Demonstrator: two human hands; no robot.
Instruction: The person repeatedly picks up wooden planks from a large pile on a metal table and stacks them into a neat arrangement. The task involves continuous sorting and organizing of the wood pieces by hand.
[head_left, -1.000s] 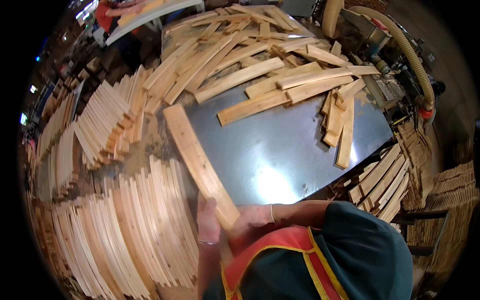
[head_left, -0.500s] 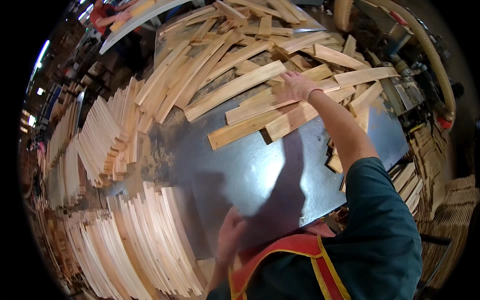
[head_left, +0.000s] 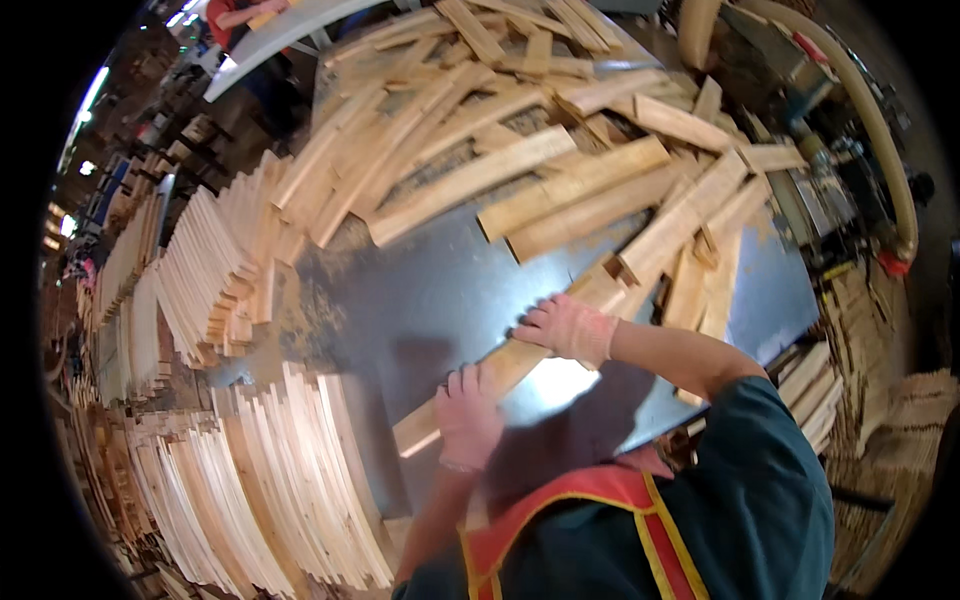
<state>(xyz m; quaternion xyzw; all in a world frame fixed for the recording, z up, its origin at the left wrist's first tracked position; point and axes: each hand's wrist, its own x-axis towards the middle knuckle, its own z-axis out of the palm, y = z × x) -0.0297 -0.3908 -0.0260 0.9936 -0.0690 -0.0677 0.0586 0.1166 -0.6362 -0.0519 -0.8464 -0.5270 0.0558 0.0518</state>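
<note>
A pale wooden board (head_left: 509, 367) lies slantwise over the metal tabletop (head_left: 350, 425) in front of me, its lower left end close to the stacked boards. My right hand (head_left: 572, 331), in a thin pinkish glove, grips it near its far end with fingers bent over the edge. Lower down the same board, my left hand (head_left: 470, 418) is closed over it, thumb side hidden. Beyond the right hand, other loose boards (head_left: 668, 225) lie crosswise, some overlapping. Two boards (head_left: 575, 185) rest side by side farther off.
A jumbled heap of boards (head_left: 440, 110) covers the table's far part. Upright rows of boards (head_left: 290, 470) stand at left, with more rows (head_left: 205, 265) behind. A machine with a ribbed hose (head_left: 895, 170) is at right. Another person (head_left: 235, 20) works at far left.
My right hand has come back from the heap toward me, bringing a board. My left hand has moved up onto it. Several boards on the right have shifted and now lie at steeper angles.
</note>
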